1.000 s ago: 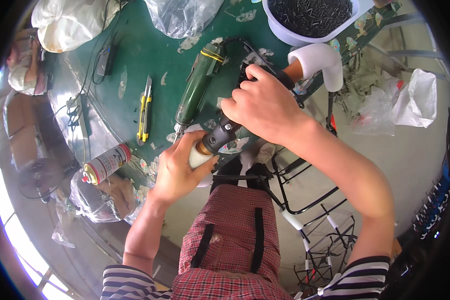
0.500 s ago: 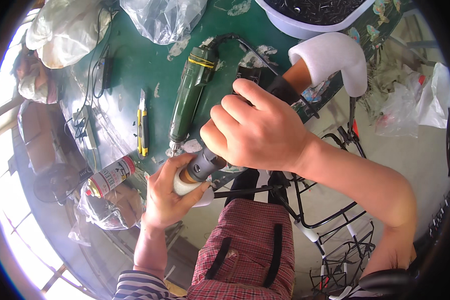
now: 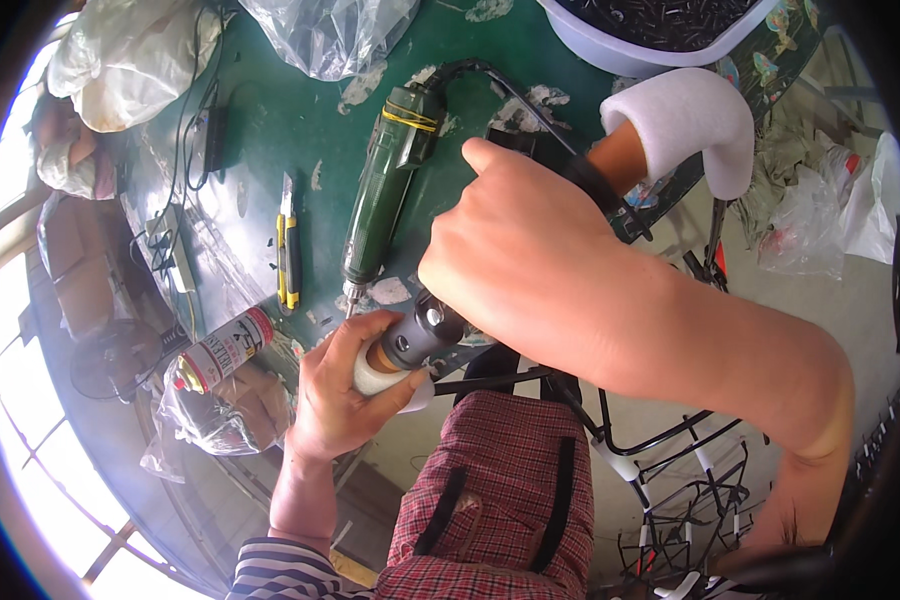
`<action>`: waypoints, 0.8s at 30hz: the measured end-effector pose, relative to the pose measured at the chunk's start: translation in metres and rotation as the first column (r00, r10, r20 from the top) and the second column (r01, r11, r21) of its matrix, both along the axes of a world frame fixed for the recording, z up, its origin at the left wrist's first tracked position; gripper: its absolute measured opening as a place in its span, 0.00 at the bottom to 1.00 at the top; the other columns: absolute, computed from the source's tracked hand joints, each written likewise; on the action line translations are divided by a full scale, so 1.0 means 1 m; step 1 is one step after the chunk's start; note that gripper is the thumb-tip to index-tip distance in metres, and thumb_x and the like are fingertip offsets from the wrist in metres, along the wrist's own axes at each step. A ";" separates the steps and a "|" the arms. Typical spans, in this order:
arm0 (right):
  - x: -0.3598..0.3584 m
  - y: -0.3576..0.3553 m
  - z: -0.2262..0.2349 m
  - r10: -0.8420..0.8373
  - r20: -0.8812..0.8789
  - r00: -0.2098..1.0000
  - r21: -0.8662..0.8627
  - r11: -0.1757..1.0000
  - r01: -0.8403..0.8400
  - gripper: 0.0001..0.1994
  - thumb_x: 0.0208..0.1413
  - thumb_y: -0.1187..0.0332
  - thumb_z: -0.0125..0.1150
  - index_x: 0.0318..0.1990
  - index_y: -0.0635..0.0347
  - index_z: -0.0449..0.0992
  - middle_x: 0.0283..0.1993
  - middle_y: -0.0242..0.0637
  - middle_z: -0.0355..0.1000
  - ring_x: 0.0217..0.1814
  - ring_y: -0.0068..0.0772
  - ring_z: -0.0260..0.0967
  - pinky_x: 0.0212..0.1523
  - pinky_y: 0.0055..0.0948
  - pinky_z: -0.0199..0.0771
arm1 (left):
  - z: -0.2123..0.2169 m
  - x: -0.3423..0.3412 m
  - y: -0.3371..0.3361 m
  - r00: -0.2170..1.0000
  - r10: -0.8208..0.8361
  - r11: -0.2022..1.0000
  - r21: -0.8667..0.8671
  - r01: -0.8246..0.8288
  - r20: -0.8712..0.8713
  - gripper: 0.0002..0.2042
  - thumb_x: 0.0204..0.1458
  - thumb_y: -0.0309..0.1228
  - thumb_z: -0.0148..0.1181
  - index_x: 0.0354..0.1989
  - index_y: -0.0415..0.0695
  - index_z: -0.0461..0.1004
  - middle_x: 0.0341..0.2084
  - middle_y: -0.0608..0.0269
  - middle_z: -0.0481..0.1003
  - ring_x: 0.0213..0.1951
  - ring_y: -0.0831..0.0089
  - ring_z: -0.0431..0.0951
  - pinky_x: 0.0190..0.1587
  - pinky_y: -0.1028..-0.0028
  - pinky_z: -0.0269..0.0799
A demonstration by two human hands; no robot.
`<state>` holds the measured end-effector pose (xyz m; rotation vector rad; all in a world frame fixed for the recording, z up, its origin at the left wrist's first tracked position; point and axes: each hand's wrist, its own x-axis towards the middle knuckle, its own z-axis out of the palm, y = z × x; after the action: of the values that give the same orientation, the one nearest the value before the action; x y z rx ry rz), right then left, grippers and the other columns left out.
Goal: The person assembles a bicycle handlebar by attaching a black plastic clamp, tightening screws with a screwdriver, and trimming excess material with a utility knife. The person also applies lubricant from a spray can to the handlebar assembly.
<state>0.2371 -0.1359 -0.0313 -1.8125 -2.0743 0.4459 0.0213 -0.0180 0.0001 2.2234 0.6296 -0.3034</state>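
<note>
My left hand [image 3: 342,385] is wrapped round a white foam-covered end [image 3: 375,374] of a brown curved handle. A black collar with holes [image 3: 422,332] sits just beyond my left thumb. My right hand [image 3: 535,250] is closed in a fist over the middle of this part, its fingertips turned under, so what they grip is hidden. Past my right hand the brown tube continues into a second white foam-covered end [image 3: 685,110]. A green electric screwdriver [image 3: 385,190] with a yellow band lies on the green table [image 3: 255,130], its tip close to my left fingers.
A yellow and black utility knife [image 3: 288,250] and a red and white spray can [image 3: 225,350] lie at the left. A pale tub [image 3: 620,50] of small dark screws stands at the far side. Plastic bags [image 3: 130,65] and cords lie about. Black metal frames [image 3: 685,480] stand lower right.
My right hand has turned, its back and forearm now showing broader, while staying over the part. The whole scene has shifted slightly rightward. My left hand keeps its hold.
</note>
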 end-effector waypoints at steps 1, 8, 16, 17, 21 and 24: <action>-0.003 -0.002 -0.003 -0.027 0.082 0.996 0.066 0.998 0.022 0.05 0.40 0.70 0.62 0.17 0.52 0.73 0.16 0.32 0.69 0.23 0.33 0.72 0.51 0.39 0.68 | 0.000 0.000 0.000 1.000 -0.003 1.000 0.002 0.003 0.000 0.23 0.42 0.27 0.73 0.48 0.38 0.72 0.35 0.53 0.79 0.38 0.63 0.82 0.42 0.69 0.76; -0.023 -0.011 -0.030 -0.263 0.223 0.939 0.385 0.909 0.163 0.04 0.43 0.69 0.60 0.19 0.50 0.76 0.17 0.27 0.70 0.23 0.27 0.70 0.48 0.32 0.63 | 0.001 0.000 0.000 1.000 -0.016 1.000 0.018 0.016 0.006 0.24 0.42 0.27 0.74 0.48 0.38 0.72 0.35 0.53 0.79 0.37 0.63 0.82 0.42 0.70 0.76; -0.003 0.006 0.003 0.070 0.018 0.997 -0.201 0.977 -0.065 0.05 0.35 0.69 0.67 0.17 0.52 0.75 0.17 0.34 0.72 0.26 0.34 0.76 0.43 0.30 0.66 | -0.003 -0.002 0.000 0.999 -0.019 0.999 0.030 0.018 0.032 0.24 0.41 0.28 0.74 0.48 0.39 0.72 0.34 0.53 0.79 0.37 0.63 0.82 0.41 0.70 0.76; -0.003 0.007 0.004 0.091 0.042 0.995 -0.229 0.970 -0.079 0.05 0.35 0.69 0.66 0.17 0.52 0.75 0.17 0.34 0.72 0.26 0.34 0.76 0.43 0.30 0.66 | -0.003 -0.001 0.000 0.999 -0.027 0.999 0.035 0.026 0.037 0.24 0.41 0.28 0.74 0.48 0.39 0.72 0.34 0.53 0.79 0.37 0.63 0.83 0.41 0.70 0.76; 0.000 0.003 0.029 -0.012 0.094 0.995 -0.147 0.989 0.026 0.05 0.36 0.69 0.66 0.17 0.52 0.75 0.18 0.34 0.73 0.26 0.34 0.76 0.43 0.31 0.66 | -0.002 -0.002 0.000 0.999 -0.023 0.999 0.036 0.022 0.029 0.25 0.41 0.28 0.74 0.48 0.39 0.72 0.35 0.53 0.79 0.38 0.63 0.83 0.42 0.70 0.76; -0.004 0.002 0.032 -0.065 0.117 0.991 -0.164 0.983 0.084 0.05 0.36 0.70 0.66 0.16 0.52 0.75 0.17 0.34 0.72 0.26 0.33 0.76 0.42 0.31 0.66 | -0.003 -0.001 0.000 0.999 -0.024 0.999 0.032 0.023 0.031 0.25 0.41 0.29 0.75 0.48 0.39 0.72 0.35 0.53 0.79 0.38 0.63 0.83 0.42 0.70 0.76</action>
<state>0.2329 -0.1335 0.0003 -2.0491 -2.0879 0.5250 0.0201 -0.0184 -0.0028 2.2630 0.5951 -0.2715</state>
